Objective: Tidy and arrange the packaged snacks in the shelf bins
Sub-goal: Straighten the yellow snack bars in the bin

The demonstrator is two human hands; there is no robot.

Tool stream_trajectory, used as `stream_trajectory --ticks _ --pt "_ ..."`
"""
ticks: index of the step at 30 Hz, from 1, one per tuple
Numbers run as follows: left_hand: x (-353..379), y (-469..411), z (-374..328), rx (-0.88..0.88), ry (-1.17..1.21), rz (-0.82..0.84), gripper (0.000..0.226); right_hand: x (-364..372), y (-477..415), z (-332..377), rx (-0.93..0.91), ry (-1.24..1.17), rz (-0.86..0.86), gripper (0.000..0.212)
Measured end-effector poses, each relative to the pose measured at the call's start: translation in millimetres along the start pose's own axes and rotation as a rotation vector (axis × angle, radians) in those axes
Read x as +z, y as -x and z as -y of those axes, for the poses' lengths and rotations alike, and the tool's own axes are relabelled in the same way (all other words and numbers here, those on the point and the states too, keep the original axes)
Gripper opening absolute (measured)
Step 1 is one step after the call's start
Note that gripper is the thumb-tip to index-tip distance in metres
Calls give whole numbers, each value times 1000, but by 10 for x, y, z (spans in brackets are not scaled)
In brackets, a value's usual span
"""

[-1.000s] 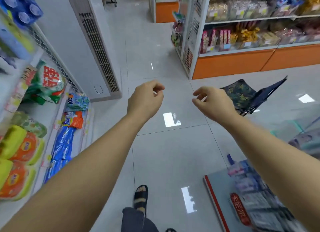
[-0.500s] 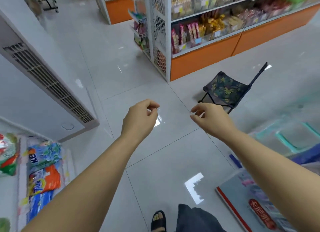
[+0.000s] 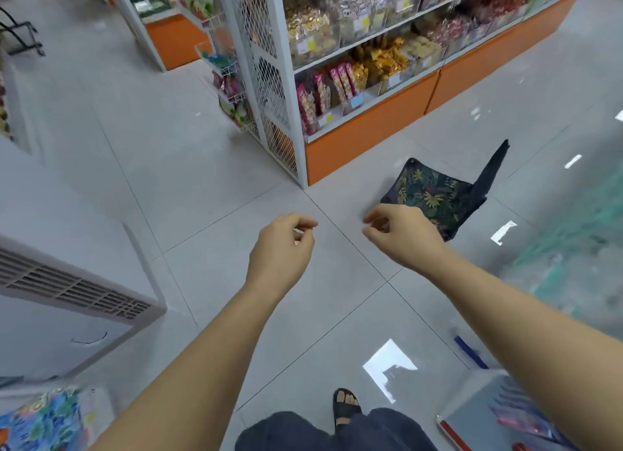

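Observation:
Both my arms reach out over the grey tiled floor. My left hand [image 3: 281,244] and my right hand [image 3: 401,238] hover side by side with loosely curled fingers and hold nothing. Packaged snacks [image 3: 320,93] fill clear bins on a white shelf unit with an orange base [image 3: 371,137], well ahead of both hands. Pink bags stand in the lowest row and yellow and brown packs [image 3: 381,59] lie beside and above them. More colourful packs [image 3: 43,420] show at the bottom left edge.
A folding stool with a leaf-print seat [image 3: 435,194] stands on the floor just beyond my right hand. A white standing air conditioner [image 3: 67,282] is at the left. A carton with a red edge [image 3: 488,417] lies bottom right. A wire side rack [image 3: 229,86] hangs on the shelf end.
The view has swung right and up, so the left-hand shelf slid out of view and the snack shelf and stool came closer. Both hands keep the same empty, loosely curled pose.

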State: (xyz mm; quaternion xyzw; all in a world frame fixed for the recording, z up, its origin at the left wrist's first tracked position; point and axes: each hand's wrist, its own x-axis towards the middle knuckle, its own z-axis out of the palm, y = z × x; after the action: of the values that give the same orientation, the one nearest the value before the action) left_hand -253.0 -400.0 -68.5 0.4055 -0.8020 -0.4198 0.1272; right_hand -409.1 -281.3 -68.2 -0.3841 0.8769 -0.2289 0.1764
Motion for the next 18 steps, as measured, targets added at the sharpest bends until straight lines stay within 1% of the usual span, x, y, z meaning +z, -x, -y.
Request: stream_trajectory --ticks 3,7,12,14,18 --pt "-60 -475 -4 11 -4 28 19 -1 -398 36 29 -12 -6 19" --pt "-136 -1268 10 91 -63 89 17 3 -1027 63 86 -30 -34 14" --pt "-243 -2343 1 155 -145 211 18 -8 -1812 136 203 -78 -99 18" --pt "-282 -2750 -44 172 -154 251 18 -30 -2074 159 245 -75 -102 18" --pt "-221 -3436 -272 229 -143 335 17 -138 -2490 79 334 -99 -172 16"
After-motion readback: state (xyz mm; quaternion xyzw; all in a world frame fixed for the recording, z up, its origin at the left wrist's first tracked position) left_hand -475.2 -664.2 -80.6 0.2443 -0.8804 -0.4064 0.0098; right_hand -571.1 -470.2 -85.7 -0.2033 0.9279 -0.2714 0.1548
